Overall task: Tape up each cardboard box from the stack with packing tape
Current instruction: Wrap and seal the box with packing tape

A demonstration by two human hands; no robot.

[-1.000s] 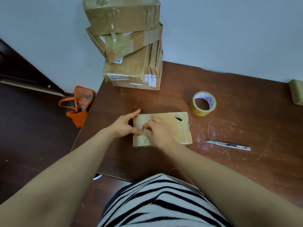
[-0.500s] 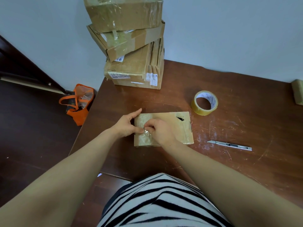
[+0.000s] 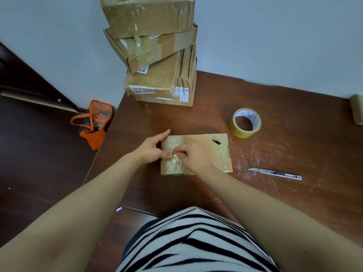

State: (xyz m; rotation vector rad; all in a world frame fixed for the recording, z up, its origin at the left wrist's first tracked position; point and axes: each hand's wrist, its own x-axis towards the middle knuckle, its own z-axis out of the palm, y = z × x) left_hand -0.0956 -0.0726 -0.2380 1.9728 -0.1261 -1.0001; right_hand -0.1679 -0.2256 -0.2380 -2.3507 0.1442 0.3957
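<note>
A small flat cardboard box [image 3: 208, 152] lies on the brown table [image 3: 275, 203] in front of me, its left part covered in wrinkled clear tape. My left hand [image 3: 149, 148] holds the box's left end, thumb at the far corner and fingers on the top. My right hand [image 3: 194, 156] rests on the box and pinches a crumpled bit of clear tape [image 3: 176, 159] near the left hand's fingertips. A roll of packing tape [image 3: 243, 133] lies flat to the right behind the box. The stack of three taped cardboard boxes [image 3: 161, 79] stands at the table's far left corner.
A metal utility knife [image 3: 275, 173] lies on the table right of the box. Another cardboard piece [image 3: 357, 108] shows at the right edge. An orange bag [image 3: 94, 132] sits on the dark floor left of the table. A wall runs behind the table.
My right hand's fingers have gathered a crumpled bit of tape on the box top. The box and my left hand have hardly moved.
</note>
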